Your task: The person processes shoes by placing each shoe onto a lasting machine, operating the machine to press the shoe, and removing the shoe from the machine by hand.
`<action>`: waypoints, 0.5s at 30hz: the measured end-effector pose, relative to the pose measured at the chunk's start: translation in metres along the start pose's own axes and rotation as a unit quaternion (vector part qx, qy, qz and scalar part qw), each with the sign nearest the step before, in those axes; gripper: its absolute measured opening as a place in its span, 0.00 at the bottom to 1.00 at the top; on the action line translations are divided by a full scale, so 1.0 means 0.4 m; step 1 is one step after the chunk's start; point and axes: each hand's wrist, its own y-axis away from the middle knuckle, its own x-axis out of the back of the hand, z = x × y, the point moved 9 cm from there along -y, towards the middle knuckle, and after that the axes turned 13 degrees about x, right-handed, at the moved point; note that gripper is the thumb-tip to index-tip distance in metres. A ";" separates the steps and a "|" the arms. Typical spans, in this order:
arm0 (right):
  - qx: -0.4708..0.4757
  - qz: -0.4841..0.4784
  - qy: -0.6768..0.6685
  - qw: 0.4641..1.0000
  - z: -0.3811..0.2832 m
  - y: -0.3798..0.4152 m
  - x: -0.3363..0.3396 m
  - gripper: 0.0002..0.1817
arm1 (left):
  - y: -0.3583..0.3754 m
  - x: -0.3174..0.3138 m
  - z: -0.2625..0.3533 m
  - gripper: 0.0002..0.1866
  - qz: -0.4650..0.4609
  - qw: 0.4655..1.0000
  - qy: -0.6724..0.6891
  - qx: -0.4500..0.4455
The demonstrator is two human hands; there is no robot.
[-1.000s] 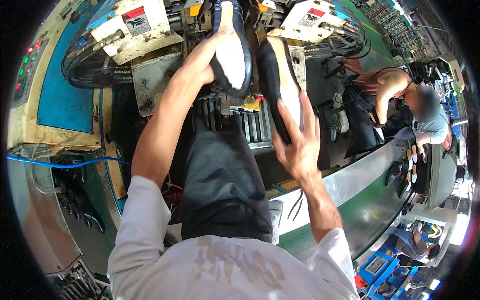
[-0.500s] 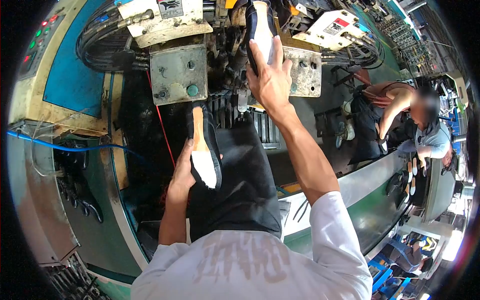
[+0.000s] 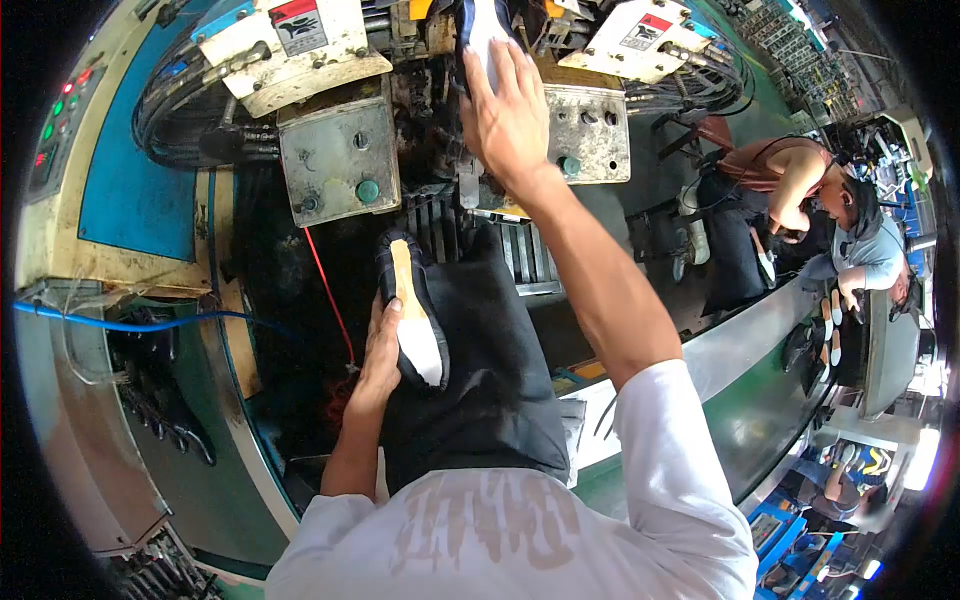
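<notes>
My left hand is closed around a black shoe upper, held bottom up above my dark trousers. Its underside shows a tan and white insole, with my thumb lying along the edge. A second black shoe upper with a white underside sits in the machine at the top of the view. Flat against that underside lies my right hand, fingers stretched out. The far end of this shoe is cut off by the frame.
Control boxes with green buttons flank the machine, a left box and a right box. A blue hose crosses the left side. A metal-edged conveyor runs along the right, where co-workers sit with shoes.
My right hand has gone from gripping the second shoe's sides to lying flat on its underside. My left thumb has come over the insole's edge. The view has shifted slightly.
</notes>
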 end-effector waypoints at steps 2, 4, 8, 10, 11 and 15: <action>-0.003 -0.010 0.006 1.000 0.037 -0.043 -0.042 0.33 | -0.002 0.010 -0.005 0.37 0.002 0.999 -0.035 0.005; 0.002 -0.002 0.017 1.000 0.072 -0.087 -0.085 0.30 | -0.010 0.016 -0.014 0.38 0.012 0.999 -0.037 0.003; -0.003 0.030 0.028 0.999 0.136 -0.169 -0.156 0.28 | 0.004 0.005 0.001 0.39 0.024 0.998 -0.005 0.064; -0.005 0.043 0.041 0.998 0.155 -0.210 -0.180 0.27 | -0.013 0.023 -0.006 0.39 0.039 0.998 -0.018 0.055; 0.000 0.040 0.059 0.997 0.156 -0.210 -0.179 0.27 | -0.019 0.032 -0.012 0.39 0.052 0.997 -0.030 0.051; -0.004 0.056 0.066 0.996 0.163 -0.228 -0.160 0.26 | -0.037 0.032 -0.022 0.40 0.029 0.997 0.038 0.066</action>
